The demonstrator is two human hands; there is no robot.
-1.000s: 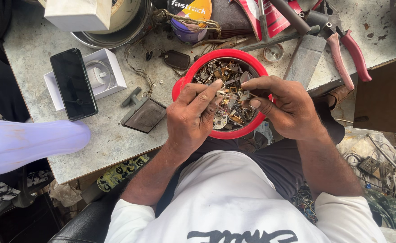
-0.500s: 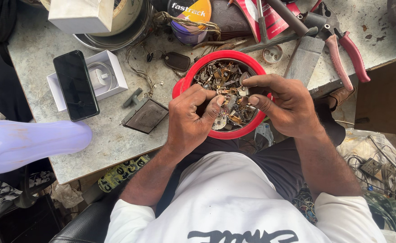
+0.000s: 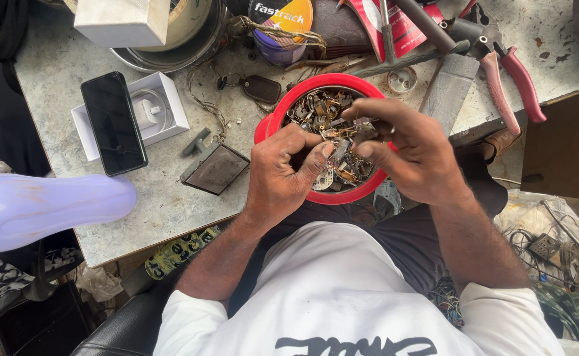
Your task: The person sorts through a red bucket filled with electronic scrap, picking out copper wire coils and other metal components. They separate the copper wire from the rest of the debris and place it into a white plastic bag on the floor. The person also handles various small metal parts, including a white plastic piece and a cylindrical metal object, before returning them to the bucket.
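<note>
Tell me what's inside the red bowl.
The red bowl holds a heap of small metal watch parts, brass and silver plates and gears. Both hands, left and right, cover its near half, so what lies beneath them and the bowl's bottom is hidden.

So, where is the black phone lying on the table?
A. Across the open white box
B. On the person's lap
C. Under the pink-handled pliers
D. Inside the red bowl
A: the black phone rests across the open white box, left of the red bowl where both hands sort small metal parts.
</note>
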